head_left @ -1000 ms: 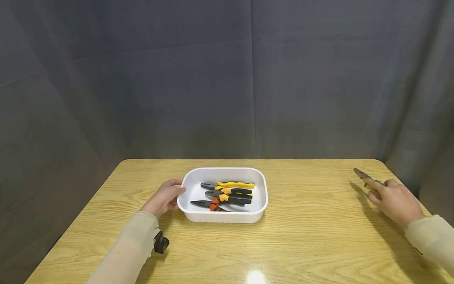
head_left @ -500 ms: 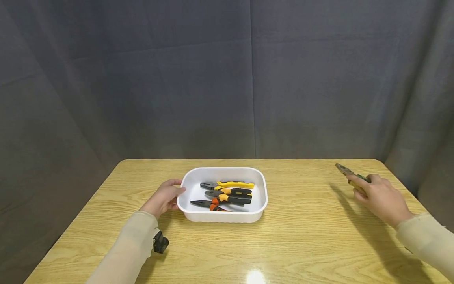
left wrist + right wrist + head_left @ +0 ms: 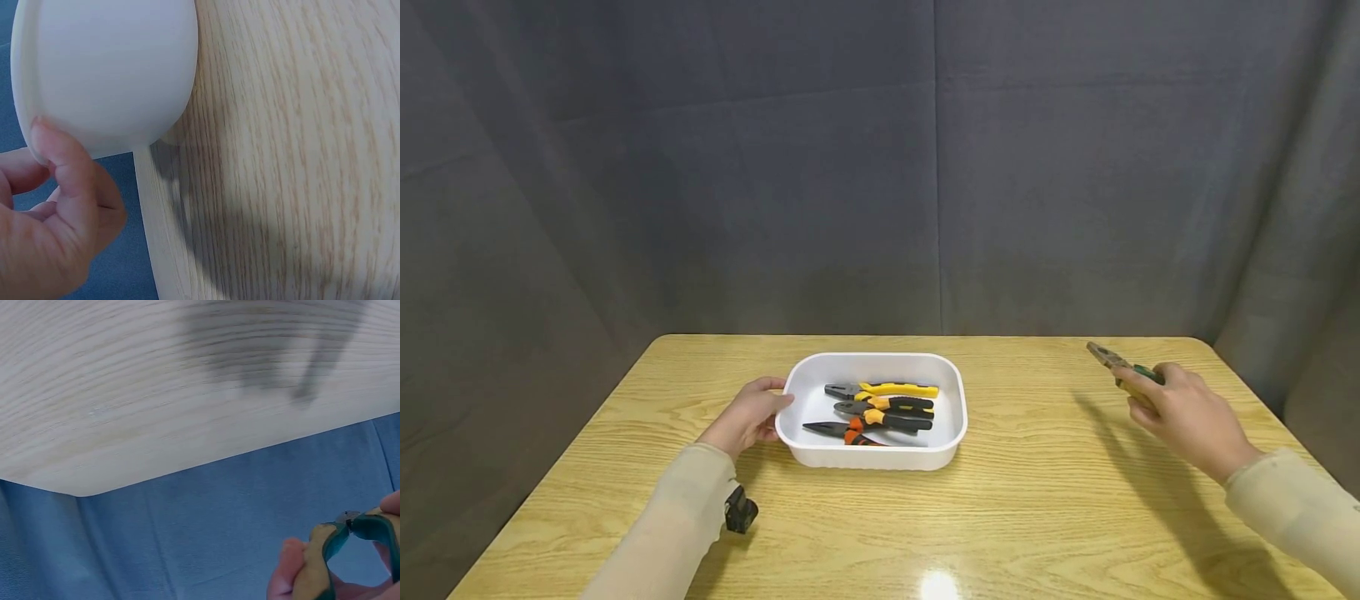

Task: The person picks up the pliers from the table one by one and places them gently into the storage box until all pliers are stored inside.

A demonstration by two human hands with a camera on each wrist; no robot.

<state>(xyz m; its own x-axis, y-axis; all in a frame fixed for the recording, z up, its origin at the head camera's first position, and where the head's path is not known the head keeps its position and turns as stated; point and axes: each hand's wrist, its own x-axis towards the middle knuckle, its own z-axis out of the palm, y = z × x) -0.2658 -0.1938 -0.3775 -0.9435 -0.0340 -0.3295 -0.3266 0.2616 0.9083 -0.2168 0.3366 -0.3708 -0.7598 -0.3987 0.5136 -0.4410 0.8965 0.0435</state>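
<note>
My left hand [image 3: 748, 418] pinches the left rim of a white plastic tray [image 3: 872, 458], with the thumb over the edge, as the left wrist view also shows. Inside lie several pliers: yellow-handled pliers [image 3: 898, 389] at the back, black-and-yellow ones [image 3: 910, 405] in the middle, and orange-and-black long-nose pliers [image 3: 827, 428] in front. Off to the right, my right hand [image 3: 1195, 421] grips another pair of pliers [image 3: 1107, 354] above the table, nose pointing away and left. In the right wrist view, the green and yellow handles [image 3: 315, 562] of these pliers stand spread apart.
A wooden table [image 3: 1022, 500] runs under everything. Behind and at both sides hangs a dark grey curtain [image 3: 820, 183]. A small black camera [image 3: 741, 510] sits at my left wrist. The tray is left of the table's middle.
My right hand has moved left with the pliers, from near the table's right edge towards the tray. The left hand and the tray have stayed in place.
</note>
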